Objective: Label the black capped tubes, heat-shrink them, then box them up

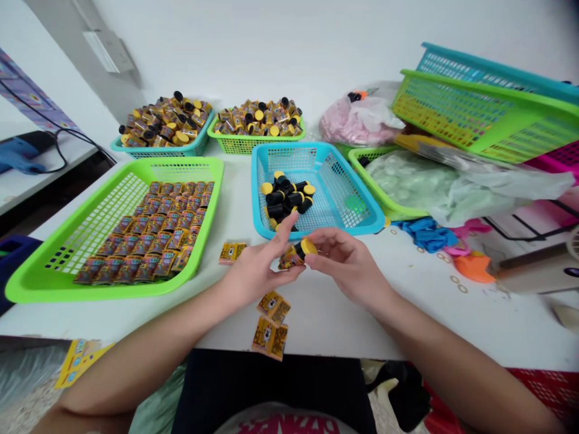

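Closest thing to the camera is the pink-lettered shirt [284, 425], and beyond it both hands are gripping one little yellow-capped bottle [296, 254], just this side of the blue basket [353, 229]. It lies kinda slantwise between them, cap end up and toward the right hand [346, 262], printed end down in the left hand [257, 262], so the right's nearer the cap.

Yellow and black on held jar [299, 251], dark speckles over yellow on labels [270, 339], black and yellow on loose jars [295, 199], green lattice on left tray [85, 293], blue lattice on middle tray [325, 175], white on table [332, 325]
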`<move>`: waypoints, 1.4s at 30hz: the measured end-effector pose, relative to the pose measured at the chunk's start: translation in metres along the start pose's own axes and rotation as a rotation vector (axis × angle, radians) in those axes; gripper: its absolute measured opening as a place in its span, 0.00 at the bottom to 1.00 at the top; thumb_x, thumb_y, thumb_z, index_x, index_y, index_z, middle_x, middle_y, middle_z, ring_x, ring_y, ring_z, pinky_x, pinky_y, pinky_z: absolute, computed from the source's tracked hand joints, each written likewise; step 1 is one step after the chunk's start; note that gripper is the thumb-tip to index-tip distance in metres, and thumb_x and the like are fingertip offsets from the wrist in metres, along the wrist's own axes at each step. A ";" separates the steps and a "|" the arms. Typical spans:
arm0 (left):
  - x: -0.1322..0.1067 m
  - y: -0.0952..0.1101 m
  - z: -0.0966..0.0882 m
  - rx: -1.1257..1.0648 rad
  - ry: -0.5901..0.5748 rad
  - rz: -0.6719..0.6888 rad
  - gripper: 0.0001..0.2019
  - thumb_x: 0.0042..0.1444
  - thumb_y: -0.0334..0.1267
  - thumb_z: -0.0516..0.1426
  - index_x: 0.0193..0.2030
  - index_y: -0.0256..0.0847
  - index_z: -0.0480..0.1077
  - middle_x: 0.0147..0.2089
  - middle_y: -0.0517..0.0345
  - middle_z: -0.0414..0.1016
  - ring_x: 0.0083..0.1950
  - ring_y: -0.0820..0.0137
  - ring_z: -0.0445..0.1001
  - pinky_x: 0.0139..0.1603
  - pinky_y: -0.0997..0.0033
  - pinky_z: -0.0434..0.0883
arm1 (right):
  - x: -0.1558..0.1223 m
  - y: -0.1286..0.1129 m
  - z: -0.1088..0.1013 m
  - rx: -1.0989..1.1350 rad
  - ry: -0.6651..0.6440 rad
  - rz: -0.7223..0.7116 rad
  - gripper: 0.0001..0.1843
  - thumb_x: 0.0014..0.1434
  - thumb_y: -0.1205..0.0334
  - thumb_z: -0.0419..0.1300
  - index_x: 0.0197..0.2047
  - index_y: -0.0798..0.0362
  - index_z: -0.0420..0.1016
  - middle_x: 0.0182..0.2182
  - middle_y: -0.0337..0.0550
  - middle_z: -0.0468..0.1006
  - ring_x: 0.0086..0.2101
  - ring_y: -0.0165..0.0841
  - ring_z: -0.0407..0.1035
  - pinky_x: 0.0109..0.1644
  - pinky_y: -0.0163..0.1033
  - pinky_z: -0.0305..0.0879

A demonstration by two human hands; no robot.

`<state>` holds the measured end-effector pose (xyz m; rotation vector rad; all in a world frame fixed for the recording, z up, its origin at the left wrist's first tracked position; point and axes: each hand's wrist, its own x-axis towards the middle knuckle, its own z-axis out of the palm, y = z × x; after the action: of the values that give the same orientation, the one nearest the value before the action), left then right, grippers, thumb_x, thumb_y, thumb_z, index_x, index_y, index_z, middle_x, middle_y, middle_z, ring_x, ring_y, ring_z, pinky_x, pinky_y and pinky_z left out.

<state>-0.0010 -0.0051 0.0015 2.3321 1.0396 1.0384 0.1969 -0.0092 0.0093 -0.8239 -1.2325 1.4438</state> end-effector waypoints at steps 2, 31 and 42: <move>0.000 0.001 0.002 0.088 0.069 0.150 0.39 0.62 0.37 0.58 0.75 0.48 0.41 0.37 0.62 0.80 0.30 0.77 0.75 0.33 0.81 0.73 | -0.001 0.000 0.000 0.038 0.013 0.045 0.15 0.48 0.66 0.73 0.40 0.47 0.79 0.33 0.35 0.77 0.31 0.26 0.72 0.34 0.33 0.72; 0.006 0.019 0.005 -0.990 -0.230 -0.224 0.58 0.58 0.37 0.62 0.71 0.53 0.13 0.34 0.66 0.74 0.29 0.78 0.72 0.31 0.79 0.71 | -0.016 0.005 0.014 -1.053 -0.076 -1.010 0.36 0.57 0.68 0.64 0.67 0.52 0.57 0.52 0.55 0.74 0.54 0.45 0.70 0.54 0.53 0.74; 0.002 0.013 0.000 -0.582 -0.190 -0.160 0.51 0.58 0.29 0.55 0.74 0.41 0.19 0.27 0.69 0.70 0.23 0.76 0.66 0.24 0.78 0.69 | -0.013 0.017 0.017 -1.091 -0.107 -1.004 0.36 0.59 0.63 0.64 0.69 0.47 0.57 0.49 0.51 0.74 0.52 0.46 0.70 0.64 0.64 0.63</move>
<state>0.0064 -0.0121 0.0103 1.8028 0.7150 0.8885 0.1796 -0.0255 -0.0046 -0.5983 -2.1121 -0.0725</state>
